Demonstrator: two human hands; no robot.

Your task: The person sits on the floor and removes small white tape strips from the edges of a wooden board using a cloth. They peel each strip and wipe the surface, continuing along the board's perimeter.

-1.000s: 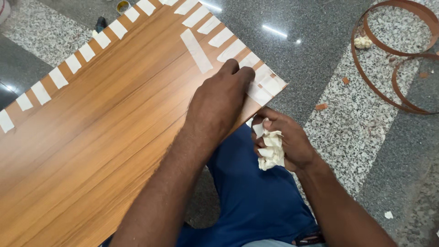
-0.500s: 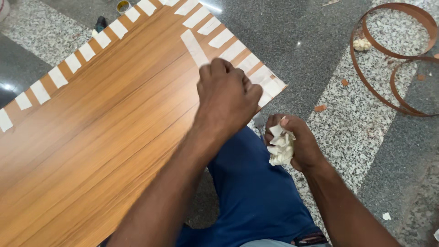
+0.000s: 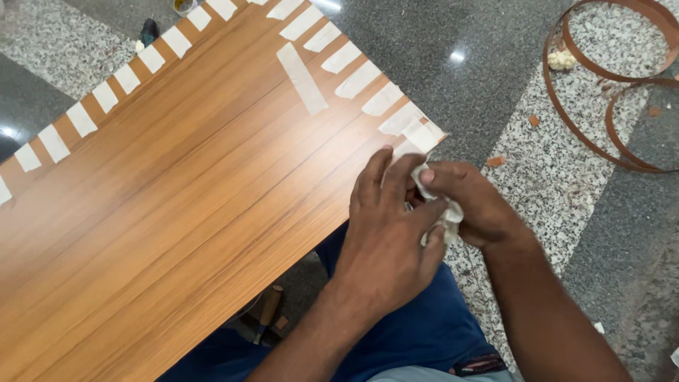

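Wood-grain board (image 3: 177,212) edged with tape strips (image 3: 353,79), right hand (image 3: 474,201) gripping crumpled rag (image 3: 447,216), left hand (image 3: 389,233) loosely curled against it, speckled granite floor (image 3: 537,191)

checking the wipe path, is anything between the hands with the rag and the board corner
Nothing visible. The right hand holds the white rag right at the board edge, the left hand rests beside it, and only flat tape strips lie on the corner.
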